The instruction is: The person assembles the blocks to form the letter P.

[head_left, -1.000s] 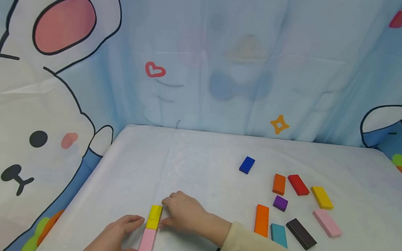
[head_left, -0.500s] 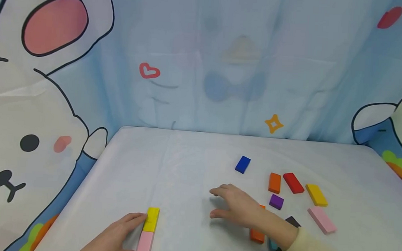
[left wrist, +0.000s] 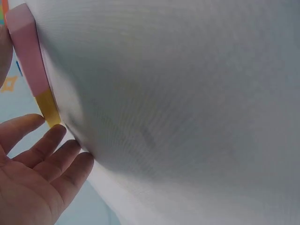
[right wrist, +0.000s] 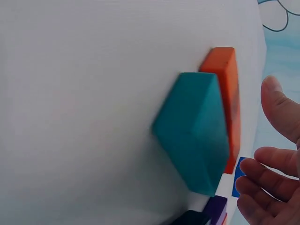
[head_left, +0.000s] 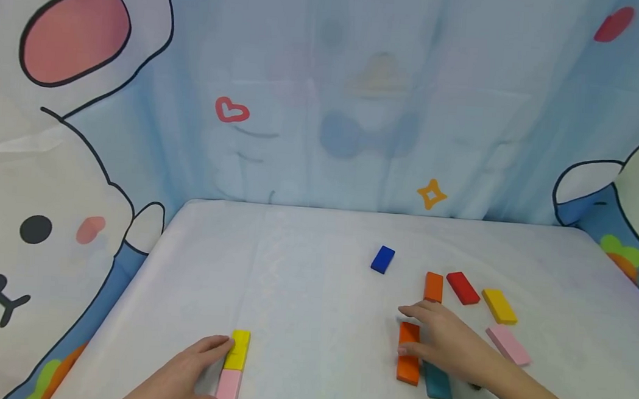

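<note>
At the near left of the table, a yellow block (head_left: 239, 349) and a pink block (head_left: 229, 388) lie end to end in one line. My left hand (head_left: 179, 377) rests along their left side, its fingertips at the yellow block and its thumb by the pink one; the fingers look relaxed in the left wrist view. Over on the right, my right hand (head_left: 451, 339) is spread above a long orange block (head_left: 408, 371), thumb over its edge and nothing gripped. Close beside that block lies a teal block (head_left: 437, 384). A purple block (right wrist: 216, 208) shows only in the right wrist view.
Around the right hand lie a small orange block (head_left: 433, 286), a red block (head_left: 463, 287), another yellow block (head_left: 500, 306) and another pink block (head_left: 508, 344). Farther back is a blue block (head_left: 383, 259). A dark block (right wrist: 191, 218) is mostly hidden. A printed curtain (head_left: 300, 162) hangs behind the table.
My right hand has left the yellow block's side and moved right, to above the long orange block. My left hand stays by the yellow and pink blocks, its fingertips now closer to the yellow one.
</note>
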`<action>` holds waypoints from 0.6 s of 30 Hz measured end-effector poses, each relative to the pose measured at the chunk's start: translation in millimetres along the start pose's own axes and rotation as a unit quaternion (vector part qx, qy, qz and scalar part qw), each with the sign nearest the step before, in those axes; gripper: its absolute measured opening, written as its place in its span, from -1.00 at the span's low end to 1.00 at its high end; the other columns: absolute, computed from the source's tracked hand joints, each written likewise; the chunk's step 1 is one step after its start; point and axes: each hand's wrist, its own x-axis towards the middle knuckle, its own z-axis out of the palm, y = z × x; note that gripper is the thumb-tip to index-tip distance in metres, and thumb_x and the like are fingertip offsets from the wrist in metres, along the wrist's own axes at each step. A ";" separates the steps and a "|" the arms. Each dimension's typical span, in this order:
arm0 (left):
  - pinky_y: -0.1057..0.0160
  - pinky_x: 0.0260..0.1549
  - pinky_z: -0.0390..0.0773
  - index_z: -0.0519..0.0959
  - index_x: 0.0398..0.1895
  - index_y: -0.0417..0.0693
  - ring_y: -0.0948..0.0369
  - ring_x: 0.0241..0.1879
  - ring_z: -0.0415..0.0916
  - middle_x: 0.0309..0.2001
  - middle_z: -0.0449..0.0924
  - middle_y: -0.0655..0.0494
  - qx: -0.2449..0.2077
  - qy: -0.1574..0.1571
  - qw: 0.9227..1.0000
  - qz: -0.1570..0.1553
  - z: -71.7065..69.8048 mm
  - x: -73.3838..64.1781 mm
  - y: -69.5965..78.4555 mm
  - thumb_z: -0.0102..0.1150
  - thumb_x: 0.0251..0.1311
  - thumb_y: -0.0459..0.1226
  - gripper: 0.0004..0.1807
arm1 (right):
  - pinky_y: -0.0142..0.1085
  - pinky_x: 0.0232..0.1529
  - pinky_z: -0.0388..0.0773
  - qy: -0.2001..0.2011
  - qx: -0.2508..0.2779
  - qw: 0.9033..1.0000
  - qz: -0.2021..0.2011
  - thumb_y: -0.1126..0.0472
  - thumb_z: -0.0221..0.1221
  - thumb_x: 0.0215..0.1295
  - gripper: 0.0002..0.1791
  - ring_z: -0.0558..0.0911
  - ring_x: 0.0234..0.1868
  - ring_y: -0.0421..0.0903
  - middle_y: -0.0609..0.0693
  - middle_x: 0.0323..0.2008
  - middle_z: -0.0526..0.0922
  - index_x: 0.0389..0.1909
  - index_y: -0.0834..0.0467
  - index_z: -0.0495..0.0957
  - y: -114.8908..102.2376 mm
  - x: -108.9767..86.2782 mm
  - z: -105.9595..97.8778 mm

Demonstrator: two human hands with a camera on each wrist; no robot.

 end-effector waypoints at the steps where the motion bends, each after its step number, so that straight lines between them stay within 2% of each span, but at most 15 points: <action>1: -0.31 0.29 0.45 0.36 0.49 -0.15 -0.18 0.35 0.37 0.48 0.30 -0.17 0.001 0.000 1.000 -0.002 0.7 0.8 0.0 0.61 -0.04 -0.20 -0.02 | 0.07 0.10 0.69 -0.003 -0.004 1.000 0.003 -0.19 0.51 0.01 -0.21 0.58 0.12 0.06 0.10 0.13 0.64 0.22 0.15 0.61 1.9 -1.8 0.9; 10: -0.28 0.26 0.49 0.37 0.48 -0.15 -0.16 0.34 0.38 0.48 0.30 -0.17 0.003 0.002 1.000 -0.009 4.2 2.7 -0.8 0.61 -0.04 -0.22 -0.04 | 0.19 0.15 0.63 -0.015 -0.042 0.999 0.031 -0.34 0.52 -0.14 -0.06 0.50 0.21 0.20 0.19 0.20 0.58 0.21 0.16 0.60 9.9 -13.1 8.9; 18: -0.28 0.26 0.49 0.37 0.47 -0.20 -0.18 0.35 0.37 0.48 0.29 -0.18 0.003 -0.001 1.000 -0.004 4.1 4.1 -2.9 0.61 -0.05 -0.22 -0.04 | 0.22 0.13 0.62 -0.014 -0.063 0.997 0.038 -0.37 0.50 -0.15 0.00 0.48 0.20 0.27 0.26 0.21 0.56 0.24 0.21 0.57 13.6 -16.4 11.0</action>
